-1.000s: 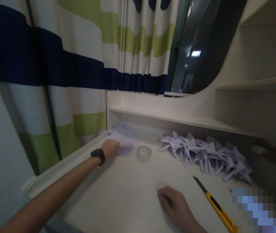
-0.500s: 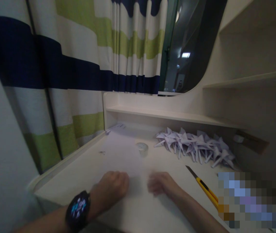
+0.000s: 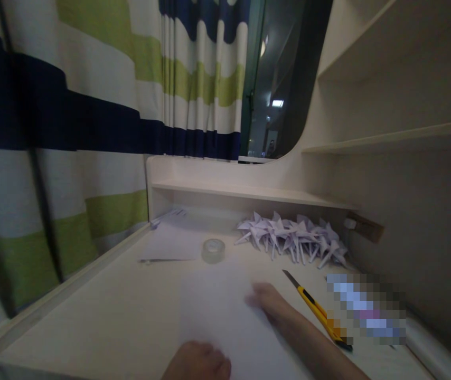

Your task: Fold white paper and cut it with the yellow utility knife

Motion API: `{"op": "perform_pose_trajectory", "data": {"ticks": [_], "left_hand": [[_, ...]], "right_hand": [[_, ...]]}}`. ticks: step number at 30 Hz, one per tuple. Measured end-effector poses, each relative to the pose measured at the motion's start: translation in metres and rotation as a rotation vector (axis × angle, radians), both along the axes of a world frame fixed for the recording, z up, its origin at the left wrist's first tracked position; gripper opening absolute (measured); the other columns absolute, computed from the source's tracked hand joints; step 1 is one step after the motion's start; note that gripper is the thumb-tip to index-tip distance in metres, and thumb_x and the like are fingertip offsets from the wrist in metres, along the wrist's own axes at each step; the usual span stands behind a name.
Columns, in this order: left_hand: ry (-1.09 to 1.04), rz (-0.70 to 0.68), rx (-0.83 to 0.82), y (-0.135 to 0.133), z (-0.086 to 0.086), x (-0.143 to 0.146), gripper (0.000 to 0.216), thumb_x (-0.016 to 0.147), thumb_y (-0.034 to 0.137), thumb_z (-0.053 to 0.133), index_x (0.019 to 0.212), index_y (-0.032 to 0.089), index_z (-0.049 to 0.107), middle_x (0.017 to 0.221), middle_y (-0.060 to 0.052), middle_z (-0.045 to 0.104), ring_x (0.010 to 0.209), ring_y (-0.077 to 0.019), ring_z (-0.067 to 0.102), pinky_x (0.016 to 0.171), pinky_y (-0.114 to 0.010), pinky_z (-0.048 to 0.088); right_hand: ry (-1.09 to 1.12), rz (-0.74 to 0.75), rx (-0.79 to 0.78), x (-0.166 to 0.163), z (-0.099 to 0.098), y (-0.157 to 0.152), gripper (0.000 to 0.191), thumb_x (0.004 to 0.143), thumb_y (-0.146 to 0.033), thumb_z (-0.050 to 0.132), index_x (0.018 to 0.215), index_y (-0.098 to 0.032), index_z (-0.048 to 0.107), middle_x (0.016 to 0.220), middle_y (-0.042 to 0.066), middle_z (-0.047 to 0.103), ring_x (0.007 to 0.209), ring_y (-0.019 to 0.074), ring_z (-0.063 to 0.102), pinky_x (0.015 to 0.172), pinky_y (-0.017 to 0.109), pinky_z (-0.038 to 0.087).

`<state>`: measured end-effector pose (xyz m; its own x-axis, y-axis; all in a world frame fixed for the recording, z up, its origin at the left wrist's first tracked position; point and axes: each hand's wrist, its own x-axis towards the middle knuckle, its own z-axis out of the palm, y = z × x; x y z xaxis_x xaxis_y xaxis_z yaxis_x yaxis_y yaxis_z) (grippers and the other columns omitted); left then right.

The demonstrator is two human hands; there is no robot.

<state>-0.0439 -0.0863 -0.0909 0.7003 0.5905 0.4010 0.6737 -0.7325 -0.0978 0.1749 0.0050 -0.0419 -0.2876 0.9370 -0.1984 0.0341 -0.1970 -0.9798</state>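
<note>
Near the sheet [image 3: 221, 301] lie tape [image 3: 213, 257], cutter [image 3: 316, 308] — and pinwheels [image 3: 294, 235].

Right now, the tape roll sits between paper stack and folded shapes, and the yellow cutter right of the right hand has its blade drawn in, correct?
No: in the head view the blade of the yellow cutter is out. The cutter does lie right of the right hand, and the tape roll sits between paper stack and folded shapes.

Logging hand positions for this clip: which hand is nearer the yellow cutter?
Right. The right hand is just left of the yellow cutter; the left hand is farther left, lower in view.
</note>
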Motion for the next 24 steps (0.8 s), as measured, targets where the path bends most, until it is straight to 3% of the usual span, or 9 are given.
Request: {"op": "perform_pose_trajectory", "data": {"ticks": [2,3,5,8,10,12,17,24], "left_hand": [[-0.162,0.114,0.033,0.017,0.023,-0.009,0.035,0.084,0.046,0.056,0.108,0.021,0.063,0.096,-0.012,0.071,0.085,-0.0268,0.067,0.071,-0.038,0.054],[-0.248,0.191,0.038,0.029,0.035,-0.013,0.043,0.088,0.045,0.05,0.121,0.019,0.056,0.115,-0.016,0.065,0.103,-0.0288,0.063,0.083,-0.041,0.052],[-0.403,0.306,-0.056,0.059,0.052,-0.02,0.053,0.091,0.047,0.045,0.131,0.014,0.047,0.13,-0.02,0.055,0.118,-0.0311,0.054,0.092,-0.045,0.047],[-0.675,0.308,-0.449,0.11,0.062,-0.016,0.057,0.091,0.052,0.043,0.133,0.013,0.045,0.123,-0.019,0.061,0.107,-0.0296,0.061,0.083,-0.042,0.051],[-0.817,0.151,-0.764,0.136,0.062,-0.006,0.057,0.091,0.053,0.04,0.131,0.013,0.046,0.115,-0.017,0.065,0.097,-0.0272,0.065,0.075,-0.037,0.053],[-0.935,0.009,-0.978,0.152,0.061,0.005,0.058,0.089,0.055,0.044,0.125,0.011,0.051,0.111,-0.017,0.067,0.091,-0.0261,0.067,0.07,-0.034,0.054],[-1.1,-0.033,-1.077,0.166,0.061,0.011,0.056,0.073,0.061,0.064,0.093,0.008,0.066,0.09,-0.016,0.071,0.078,-0.0258,0.067,0.068,-0.034,0.053],[-1.237,-0.102,-1.268,0.156,0.056,-0.005,0.054,0.066,0.053,0.075,0.095,0.008,0.069,0.091,-0.017,0.071,0.077,-0.0276,0.066,0.07,-0.036,0.051]], "right_hand": [[0.065,0.021,0.027,0.026,0.002,-0.01,0.025,0.057,-0.022,0.071,0.079,-0.011,0.067,0.069,0.007,0.07,0.061,0.0212,0.066,0.058,0.029,0.048],[0.102,0.025,0.042,0.037,0.003,-0.013,0.026,0.058,-0.024,0.072,0.081,-0.012,0.066,0.072,0.008,0.071,0.062,0.0214,0.067,0.061,0.031,0.05],[0.127,-0.053,0.102,0.057,0.005,-0.016,0.029,0.06,-0.028,0.075,0.085,-0.015,0.064,0.074,0.007,0.071,0.063,0.0213,0.067,0.062,0.031,0.051],[0.167,-0.163,0.226,0.072,0.012,-0.008,0.039,0.061,-0.034,0.078,0.091,-0.017,0.061,0.078,0.007,0.072,0.066,0.0232,0.068,0.064,0.034,0.052],[0.214,-0.223,0.298,0.075,0.018,0.003,0.043,0.063,-0.034,0.078,0.097,-0.017,0.059,0.084,0.008,0.073,0.071,0.0241,0.069,0.07,0.037,0.053],[0.253,-0.286,0.335,0.074,0.024,0.017,0.048,0.061,-0.032,0.079,0.102,-0.016,0.059,0.085,0.008,0.073,0.074,0.0244,0.069,0.073,0.037,0.052],[0.29,-0.187,0.232,0.067,0.023,0.046,0.05,0.059,-0.027,0.079,0.104,-0.013,0.062,0.094,0.011,0.073,0.079,0.0248,0.069,0.076,0.038,0.052],[0.265,-0.068,0.065,0.055,-0.002,0.052,0.046,0.053,-0.023,0.082,0.096,-0.011,0.069,0.091,0.012,0.073,0.076,0.0245,0.068,0.078,0.039,0.05]]}}
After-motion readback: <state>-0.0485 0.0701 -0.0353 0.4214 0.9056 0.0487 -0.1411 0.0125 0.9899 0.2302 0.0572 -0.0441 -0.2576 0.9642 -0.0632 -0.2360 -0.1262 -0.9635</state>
